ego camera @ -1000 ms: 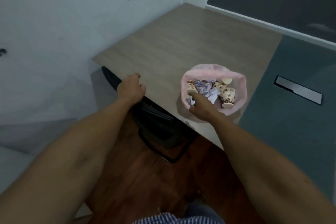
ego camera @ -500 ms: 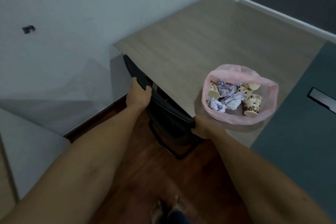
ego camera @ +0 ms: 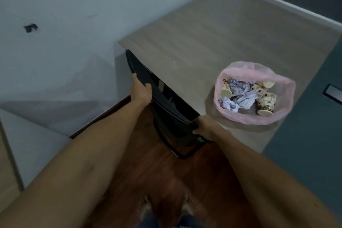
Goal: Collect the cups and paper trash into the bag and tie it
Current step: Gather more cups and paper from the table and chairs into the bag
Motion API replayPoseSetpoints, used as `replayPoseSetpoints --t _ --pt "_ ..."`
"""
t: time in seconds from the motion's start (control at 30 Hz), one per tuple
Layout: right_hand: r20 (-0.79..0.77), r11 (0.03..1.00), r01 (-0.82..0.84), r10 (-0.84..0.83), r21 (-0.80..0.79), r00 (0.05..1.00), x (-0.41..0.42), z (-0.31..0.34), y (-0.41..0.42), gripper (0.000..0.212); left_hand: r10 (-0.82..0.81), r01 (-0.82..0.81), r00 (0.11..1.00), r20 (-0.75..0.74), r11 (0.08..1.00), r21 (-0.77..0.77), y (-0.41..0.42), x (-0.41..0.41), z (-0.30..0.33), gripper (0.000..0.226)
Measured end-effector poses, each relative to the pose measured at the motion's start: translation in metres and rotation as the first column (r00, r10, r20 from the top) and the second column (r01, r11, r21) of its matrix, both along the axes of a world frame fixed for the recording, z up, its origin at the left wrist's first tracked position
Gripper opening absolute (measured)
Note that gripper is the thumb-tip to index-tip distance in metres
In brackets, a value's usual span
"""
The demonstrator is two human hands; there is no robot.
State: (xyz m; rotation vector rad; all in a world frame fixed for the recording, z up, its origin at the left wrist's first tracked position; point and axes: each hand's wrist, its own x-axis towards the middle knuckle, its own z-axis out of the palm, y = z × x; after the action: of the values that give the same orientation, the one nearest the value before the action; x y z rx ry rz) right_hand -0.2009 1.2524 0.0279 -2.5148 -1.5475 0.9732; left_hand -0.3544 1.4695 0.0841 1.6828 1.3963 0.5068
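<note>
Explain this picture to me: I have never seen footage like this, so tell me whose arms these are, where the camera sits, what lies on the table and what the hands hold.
There is no machine here. The camera is worn on a person's head and looks forward and down, so both arms reach away from the bottom of the picture. On the wooden table stands an open pink bag that already holds spotted paper cups and crumpled paper; it is not tied. The left hand and the right hand each grip the top edge of a black chair tucked partly under the table, fingers curled over its back. Neither hand touches the bag.
</note>
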Motion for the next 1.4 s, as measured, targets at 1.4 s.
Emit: replayPoseSetpoints --t 1.4 --pt "-0.337 0.929 0.345 -0.285 0.134 0.898 -0.202 -0.023 0.202 0.017 0.0 0.108 0.975 -0.223 0.874 0.474 0.166 -0.202 0.015 0.024"
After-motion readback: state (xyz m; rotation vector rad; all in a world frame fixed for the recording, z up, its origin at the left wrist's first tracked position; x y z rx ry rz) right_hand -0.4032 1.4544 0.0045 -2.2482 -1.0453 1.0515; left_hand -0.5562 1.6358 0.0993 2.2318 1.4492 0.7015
